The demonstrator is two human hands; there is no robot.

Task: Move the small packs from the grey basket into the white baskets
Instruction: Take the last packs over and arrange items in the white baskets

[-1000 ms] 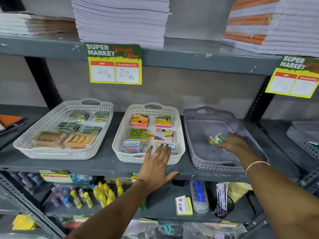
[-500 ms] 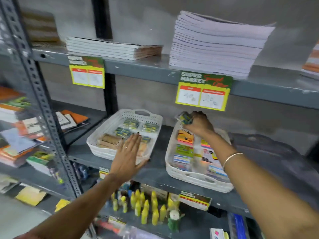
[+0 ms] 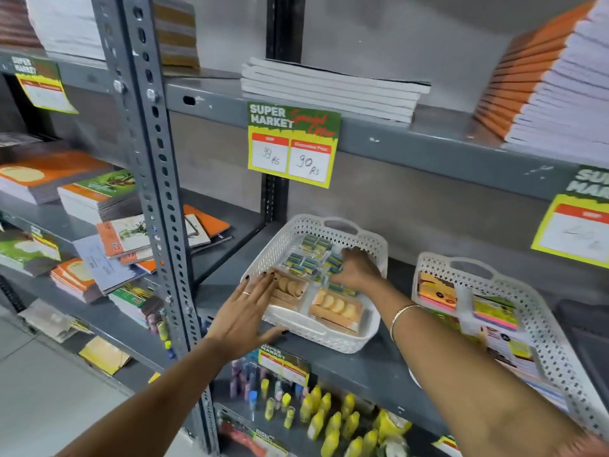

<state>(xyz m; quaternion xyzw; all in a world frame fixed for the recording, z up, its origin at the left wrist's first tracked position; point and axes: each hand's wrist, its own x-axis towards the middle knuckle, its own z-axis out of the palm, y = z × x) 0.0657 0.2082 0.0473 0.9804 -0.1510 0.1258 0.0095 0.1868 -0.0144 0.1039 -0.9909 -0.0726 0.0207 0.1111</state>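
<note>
The left white basket (image 3: 329, 341) stands on the grey shelf and holds several blue-green small packs (image 3: 309, 245) at the back and tan packs (image 3: 336, 308) at the front. My right hand (image 3: 357, 270) reaches into this basket from the right, its fingers curled down on a small pack among the others. My left hand (image 3: 245, 311) lies flat with spread fingers on the basket's front left corner, thumb along its front wall. A second white basket (image 3: 540, 311) with colourful packs stands to the right. Only a dark corner of the grey basket (image 3: 590, 328) shows at the far right.
A perforated metal upright (image 3: 158, 199) stands left of the basket. A price tag (image 3: 293, 143) hangs from the shelf above, under stacked notebooks (image 3: 329, 87). Books (image 3: 99, 199) fill the left bay. Yellow bottles (image 3: 329, 420) stand on the shelf below.
My right hand carried a small pack from the grey basket leftwards, over the middle basket, down into the left white basket. My left hand moved left with it onto that basket's corner.
</note>
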